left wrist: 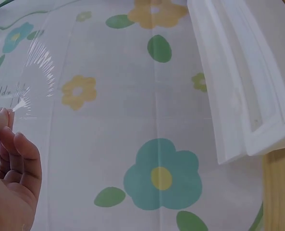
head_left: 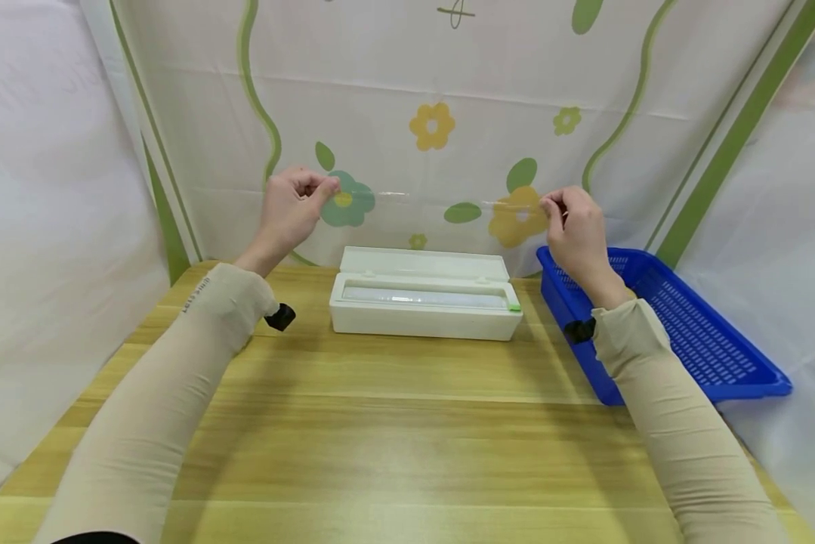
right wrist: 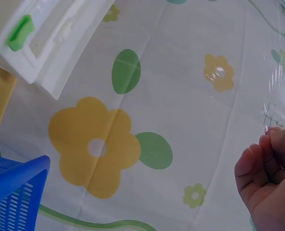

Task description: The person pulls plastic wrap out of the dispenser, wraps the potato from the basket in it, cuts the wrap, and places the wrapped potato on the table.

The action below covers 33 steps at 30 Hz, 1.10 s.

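A clear sheet of cling film (head_left: 393, 194) stretches between my two raised hands, showing mainly by its glints and creases. Thumb and fingertips of my left hand (head_left: 291, 208) pinch one corner. At the other side my right hand (head_left: 577, 230) pinches the opposite corner in the same way. Creases fan out from the pinched spots of the film (left wrist: 41, 62) in the left wrist view. Below and between the hands, a white cling film dispenser box (head_left: 424, 321) sits on the table with its lid (head_left: 421, 263) raised. Inside lies a film roll (head_left: 424, 297); a green slider (head_left: 514, 307) sits at the right end.
A blue plastic basket (head_left: 584, 370) stands at the table's right edge, under my right forearm. The wooden table (head_left: 393, 453) stretches toward me in front of the dispenser. A flower-printed curtain (head_left: 353, 98) hangs right behind the table, with white cloth on both sides.
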Tool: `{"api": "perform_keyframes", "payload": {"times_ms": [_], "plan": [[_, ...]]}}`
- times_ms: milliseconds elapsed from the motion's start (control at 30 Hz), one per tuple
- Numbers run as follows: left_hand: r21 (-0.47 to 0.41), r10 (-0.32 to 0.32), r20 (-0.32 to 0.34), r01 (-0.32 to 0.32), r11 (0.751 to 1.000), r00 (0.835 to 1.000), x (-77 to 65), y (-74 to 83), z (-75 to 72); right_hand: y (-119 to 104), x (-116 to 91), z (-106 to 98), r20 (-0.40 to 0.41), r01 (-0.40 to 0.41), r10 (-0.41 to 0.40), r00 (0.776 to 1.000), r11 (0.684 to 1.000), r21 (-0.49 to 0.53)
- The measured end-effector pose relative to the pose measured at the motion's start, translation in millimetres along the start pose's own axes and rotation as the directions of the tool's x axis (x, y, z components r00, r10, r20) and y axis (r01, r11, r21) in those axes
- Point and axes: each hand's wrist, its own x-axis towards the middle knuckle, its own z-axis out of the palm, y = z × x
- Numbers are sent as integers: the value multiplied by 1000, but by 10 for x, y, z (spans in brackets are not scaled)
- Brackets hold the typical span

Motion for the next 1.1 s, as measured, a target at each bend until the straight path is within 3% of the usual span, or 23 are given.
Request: {"api": "perform_keyframes", "payload": {"times_ms": [900, 1100], "plan": [[-38, 31, -50, -33, 999, 998, 165, 253, -36, -122, 195, -173, -82, -5, 5, 997, 1000, 9], [-59, 23, -45, -25, 998, 999, 187, 479, -29, -127, 269, -214, -91, -6, 7, 996, 1000, 6]]}}
